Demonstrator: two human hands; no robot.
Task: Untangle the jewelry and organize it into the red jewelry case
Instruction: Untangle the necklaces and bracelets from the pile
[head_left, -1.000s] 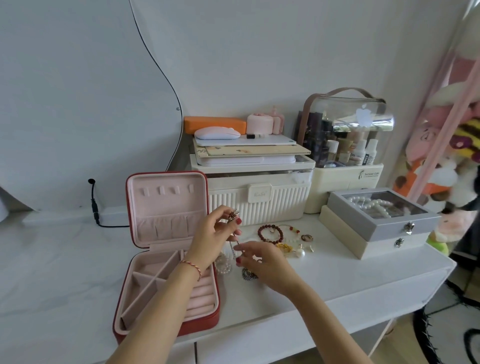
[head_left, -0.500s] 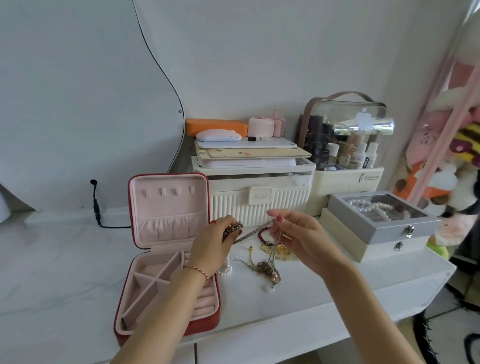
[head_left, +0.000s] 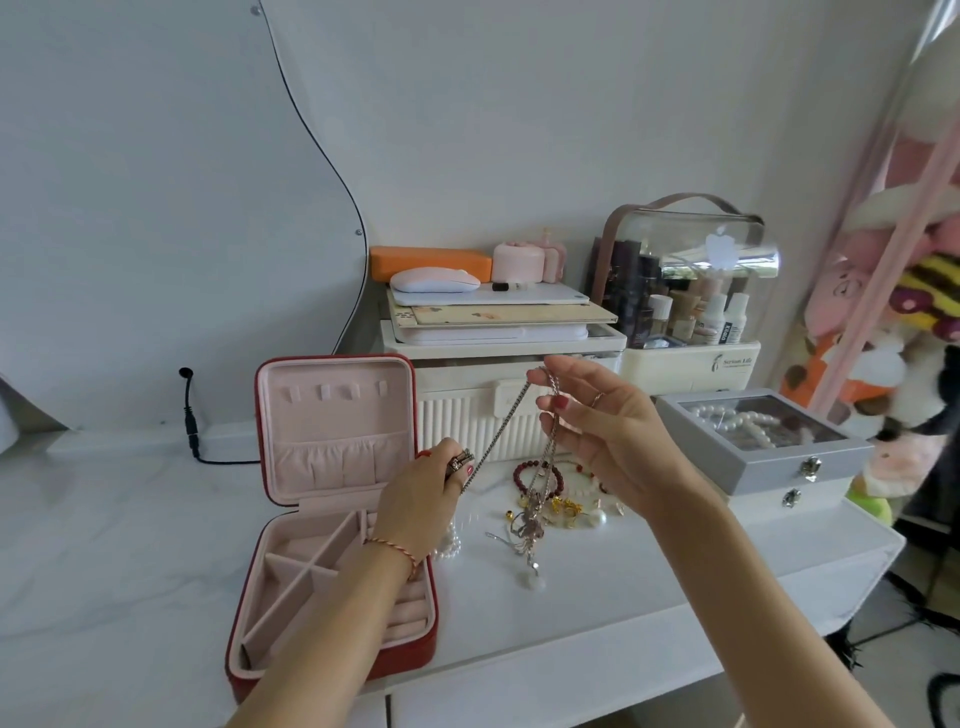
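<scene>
A: How would you handle this step well?

B: The right hand (head_left: 602, 421) is raised, its fingertips (head_left: 560, 401) pinching the top of a silver chain (head_left: 501, 428). The left hand (head_left: 423, 493) sits lower, fingers curled round a small dark metal piece (head_left: 460, 461) at the chain's other end. I'd keep that stretch between them taut but gentle — a hard pull would probably tighten any knot.

A: And the part dangling?

B: A second strand drops from the right hand to a knotted cluster (head_left: 530, 527) of charms below it, ending in a pale bead. I'd let its weight hang free and ease strands out one at a time.

A: What are the materials like?

B: Fine linked metal, slippery and thin, so it should snag easily. Beneath the right hand lie a dark red bead bracelet (head_left: 524, 470), small gold pieces (head_left: 563, 506) and a round pearl (head_left: 596, 518) — hard, smooth and apt to roll.

A: Where does it all go?

B: Into the red jewelry case (head_left: 332, 582), open just beside and under the left forearm: soft pink lining, diagonal dividers, ring rolls, with hooks and a gathered pocket in the upright lid. No jewelry shows in it, so the sorting looks barely begun.
</scene>
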